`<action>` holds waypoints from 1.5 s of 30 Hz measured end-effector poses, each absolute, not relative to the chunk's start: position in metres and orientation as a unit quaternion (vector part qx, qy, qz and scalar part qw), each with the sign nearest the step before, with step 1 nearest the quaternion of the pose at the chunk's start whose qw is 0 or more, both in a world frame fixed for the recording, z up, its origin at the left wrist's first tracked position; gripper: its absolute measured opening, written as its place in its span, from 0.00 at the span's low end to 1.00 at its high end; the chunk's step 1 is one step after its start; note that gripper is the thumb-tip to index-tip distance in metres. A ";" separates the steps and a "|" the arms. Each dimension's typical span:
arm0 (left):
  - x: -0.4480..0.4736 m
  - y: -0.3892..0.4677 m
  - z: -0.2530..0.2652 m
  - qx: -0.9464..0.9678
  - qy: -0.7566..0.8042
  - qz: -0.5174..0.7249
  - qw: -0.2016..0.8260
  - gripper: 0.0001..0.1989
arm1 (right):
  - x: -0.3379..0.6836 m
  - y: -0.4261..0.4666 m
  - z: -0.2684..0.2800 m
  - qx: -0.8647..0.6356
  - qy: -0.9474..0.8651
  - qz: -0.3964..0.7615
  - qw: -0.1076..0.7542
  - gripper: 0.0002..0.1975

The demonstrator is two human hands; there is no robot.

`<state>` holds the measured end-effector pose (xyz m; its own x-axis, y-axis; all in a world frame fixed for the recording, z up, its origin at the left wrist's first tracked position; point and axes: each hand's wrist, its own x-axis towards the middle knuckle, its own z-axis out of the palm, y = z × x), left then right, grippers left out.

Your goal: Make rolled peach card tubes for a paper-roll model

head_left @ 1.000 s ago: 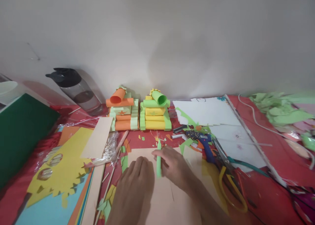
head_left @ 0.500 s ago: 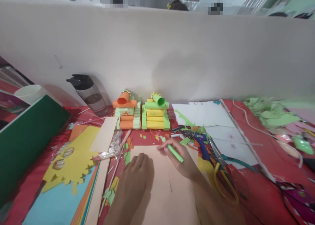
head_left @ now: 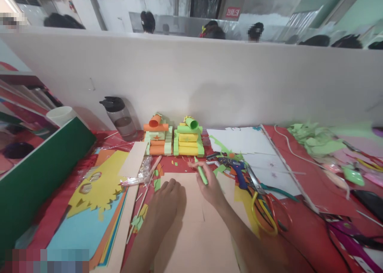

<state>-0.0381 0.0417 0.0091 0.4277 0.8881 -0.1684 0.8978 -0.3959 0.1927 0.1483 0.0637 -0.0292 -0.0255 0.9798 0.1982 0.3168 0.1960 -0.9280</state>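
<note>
A sheet of pale peach paper (head_left: pixel 196 233) lies in front of me, with a short dark line near its middle. My left hand (head_left: pixel 169 197) rests on the left part of the sheet, fingers bent slightly and nothing visible in them. Near the sheet's far edge, my right hand (head_left: pixel 209 185) is closed around a light green marker (head_left: pixel 201 173), whose tip points up and away. Just beyond stand two rolled-paper tank models, an orange and pale green one (head_left: pixel 157 147) and a yellow and green one (head_left: pixel 188 147).
Scissors (head_left: pixel 254 179) and a blue glue gun (head_left: pixel 238 171) lie to the right among paper scraps. Coloured sheets (head_left: pixel 80 233) are stacked left, beside a green board (head_left: pixel 44 185). A water bottle (head_left: pixel 121 119) stands by the white partition (head_left: pixel 167 77). People's heads show beyond it.
My view has tilted upward, showing more beyond the partition. My right hand, still holding the marker, has shifted slightly left and away across the paper. The left hand stays on the sheet.
</note>
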 end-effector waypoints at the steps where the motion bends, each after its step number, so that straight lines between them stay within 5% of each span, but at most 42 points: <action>1: -0.038 0.042 0.009 0.835 0.536 -0.018 0.127 0.14 | 0.151 0.064 -0.027 -0.530 -0.611 0.336 0.482 0.15; 5: -0.034 0.041 0.009 0.832 0.543 -0.014 0.114 0.11 | 0.166 0.063 -0.016 -0.529 -0.617 0.302 0.499 0.14; 12: -0.025 0.046 0.017 0.847 0.521 -0.033 0.102 0.21 | 0.183 0.053 -0.023 -0.545 -0.749 0.236 0.292 0.14; 19: -0.010 0.054 0.026 0.854 0.490 -0.087 0.151 0.22 | 0.186 0.052 -0.025 -0.602 -0.713 0.199 0.299 0.19; 26: 0.001 0.062 0.007 0.835 0.527 0.020 0.157 0.11 | 0.176 0.044 -0.019 -0.572 -0.736 0.250 0.261 0.17; 45: 0.009 0.067 -0.016 0.792 0.519 0.179 0.265 0.09 | 0.175 0.048 -0.025 -0.594 -0.712 0.269 0.260 0.22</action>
<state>0.0093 0.0666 -0.0163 0.3963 0.9181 0.0088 0.7277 -0.3199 0.6067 0.1745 0.0477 -0.0247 -0.1585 0.9861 0.0507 0.7055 0.1490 -0.6929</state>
